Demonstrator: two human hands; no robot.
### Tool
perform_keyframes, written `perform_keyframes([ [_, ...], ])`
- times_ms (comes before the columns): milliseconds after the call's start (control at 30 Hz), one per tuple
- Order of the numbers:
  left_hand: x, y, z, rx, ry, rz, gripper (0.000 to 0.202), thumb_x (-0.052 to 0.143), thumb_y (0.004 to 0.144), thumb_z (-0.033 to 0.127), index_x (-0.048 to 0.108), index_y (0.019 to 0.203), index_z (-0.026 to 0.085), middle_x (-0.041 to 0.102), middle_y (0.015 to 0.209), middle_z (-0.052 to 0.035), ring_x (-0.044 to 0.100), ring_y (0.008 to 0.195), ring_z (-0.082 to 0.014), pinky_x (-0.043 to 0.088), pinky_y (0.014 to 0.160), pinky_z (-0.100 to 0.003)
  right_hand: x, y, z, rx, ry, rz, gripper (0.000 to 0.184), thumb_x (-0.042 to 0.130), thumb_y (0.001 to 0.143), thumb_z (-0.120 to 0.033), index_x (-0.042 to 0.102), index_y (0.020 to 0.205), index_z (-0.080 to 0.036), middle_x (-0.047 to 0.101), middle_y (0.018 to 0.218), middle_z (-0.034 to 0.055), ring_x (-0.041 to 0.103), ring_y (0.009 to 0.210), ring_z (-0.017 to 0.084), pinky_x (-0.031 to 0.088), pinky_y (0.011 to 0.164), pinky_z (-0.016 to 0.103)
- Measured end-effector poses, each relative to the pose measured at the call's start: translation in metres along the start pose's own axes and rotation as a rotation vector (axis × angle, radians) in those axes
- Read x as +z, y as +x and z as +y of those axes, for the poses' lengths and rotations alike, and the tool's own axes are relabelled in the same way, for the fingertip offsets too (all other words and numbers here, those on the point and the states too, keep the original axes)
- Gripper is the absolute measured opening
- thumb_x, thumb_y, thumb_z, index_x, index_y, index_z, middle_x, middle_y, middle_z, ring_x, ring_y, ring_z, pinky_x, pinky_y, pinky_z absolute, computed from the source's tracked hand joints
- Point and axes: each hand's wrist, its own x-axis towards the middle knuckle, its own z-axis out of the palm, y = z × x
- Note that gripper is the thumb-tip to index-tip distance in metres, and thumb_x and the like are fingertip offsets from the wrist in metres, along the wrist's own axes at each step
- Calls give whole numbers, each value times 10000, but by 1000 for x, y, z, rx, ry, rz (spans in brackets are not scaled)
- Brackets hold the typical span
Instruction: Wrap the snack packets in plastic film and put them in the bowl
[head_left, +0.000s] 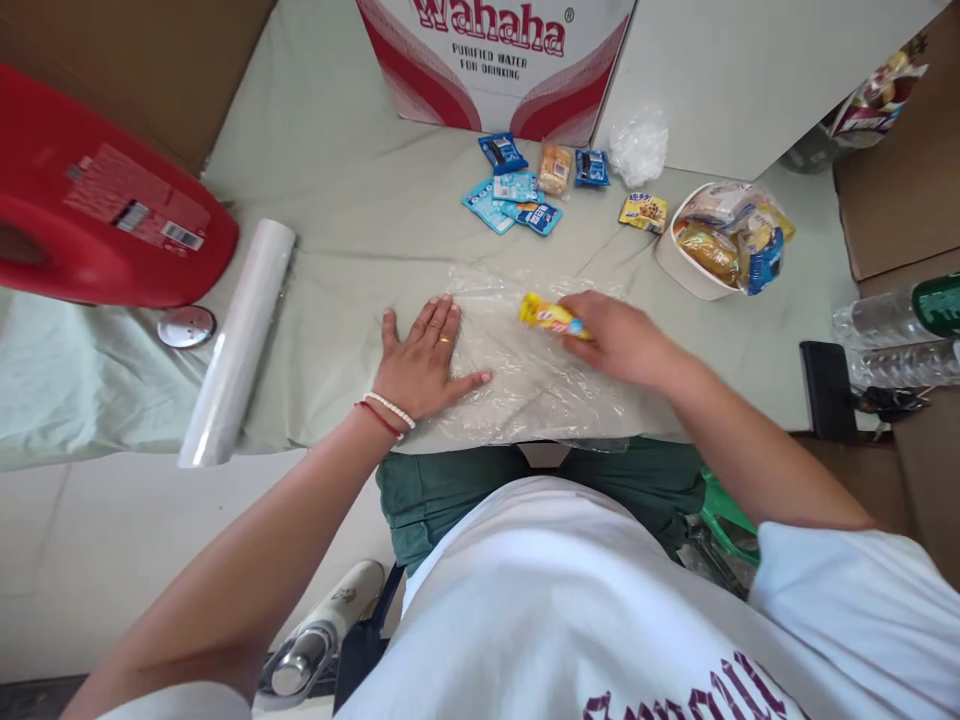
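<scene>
A thin clear plastic bag (525,385) is spread flat on the cloth-covered table in front of me. My left hand (422,365) rests palm down on its left edge, fingers stretched and thumb out. Over the right part of the bag, my right hand (619,335) grips a small yellow snack packet (551,316) by one end, the other end pointing left. Farther back lie several small blue packets (502,153) and a clear-wrapped biscuit (555,167). Another yellow packet (643,212) lies beside a white tub (697,265) filled with wrapped snacks.
A roll of plastic bags (240,340) and a big red jug (112,200) stand at the left, with a round badge (186,327) between them. At the back is a Wahaha carton (510,70), near crumpled clear plastic (639,147). Bottles (900,325) and a black phone-like object (827,390) lie right.
</scene>
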Motion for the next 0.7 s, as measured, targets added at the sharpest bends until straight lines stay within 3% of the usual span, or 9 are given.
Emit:
perform_keyframes([
  [100, 2, -1, -1, 5, -11, 25, 1000, 307, 959, 791, 94, 1698, 151, 197, 1748, -204, 210, 1625, -359, -79, 1274, -648, 34, 17, -37, 4, -130, -42, 417, 560, 1034, -371, 588, 1397, -169, 668, 1268, 174, 599, 1137, 333, 428, 904, 414],
  [200, 4, -1, -3, 19, -20, 40, 1006, 338, 957, 782, 110, 1697, 141, 215, 1741, -211, 217, 1620, -377, -71, 1271, -658, 53, 16, -52, -7, -185, 11, 477, 589, 1027, -444, 570, 1414, -167, 630, 1329, 193, 531, 1201, 353, 383, 935, 436],
  [333, 4, -1, -2, 34, -26, 58, 1007, 342, 956, 781, 138, 1692, 125, 235, 1732, -221, 239, 1613, -378, -48, 1273, -668, 60, 5, -49, -29, -149, 83, 634, 648, 986, -535, 516, 1482, -163, 579, 1433, 194, 458, 1268, 357, 349, 975, 449],
  [533, 1, -1, -1, 24, -27, 50, 987, 347, 965, 765, 152, 1690, 125, 232, 1728, -230, 251, 1611, -368, -58, 1272, -671, 64, -6, -51, 41, -176, 53, 474, 624, 1016, -432, 583, 1403, -161, 623, 1325, 186, 477, 1198, 344, 349, 925, 433],
  [700, 6, -2, -4, 48, -51, 97, 990, 385, 957, 759, 154, 1690, 135, 245, 1725, -235, 280, 1599, -385, -17, 1271, -693, 72, -9, -55, 62, -144, 111, 491, 620, 1013, -445, 581, 1407, -154, 625, 1323, 195, 502, 1192, 356, 397, 947, 464],
])
